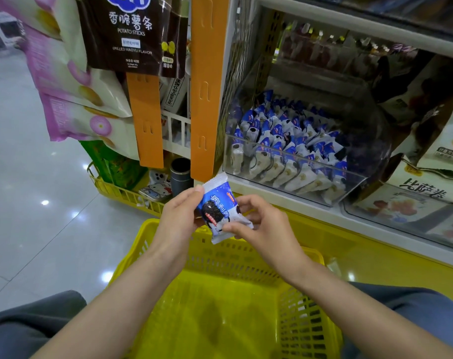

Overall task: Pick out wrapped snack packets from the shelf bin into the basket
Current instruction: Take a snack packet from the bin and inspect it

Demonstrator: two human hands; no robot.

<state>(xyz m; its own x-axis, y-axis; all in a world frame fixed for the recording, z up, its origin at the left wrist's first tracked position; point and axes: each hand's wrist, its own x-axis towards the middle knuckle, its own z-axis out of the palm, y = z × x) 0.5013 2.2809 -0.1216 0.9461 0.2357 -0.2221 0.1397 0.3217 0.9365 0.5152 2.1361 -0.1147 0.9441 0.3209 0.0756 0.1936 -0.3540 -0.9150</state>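
Observation:
A blue and white wrapped snack packet [218, 208] with a dark cookie picture is held upright above the far rim of the yellow basket [220, 301]. My left hand [180, 216] pinches its left edge near the top. My right hand [261, 221] grips its lower right side with curled fingers. The clear shelf bin [295, 182], up and to the right, holds several packets [284, 143] of the same kind. The basket's floor shows nothing inside.
Orange hanging strips [207, 86] with snack bags hang left of the bin. A second clear bin [406, 213] of other snacks sits to the right. A small yellow rack [127, 195] stands on the floor at left. The yellow shelf base [362, 244] runs behind the basket.

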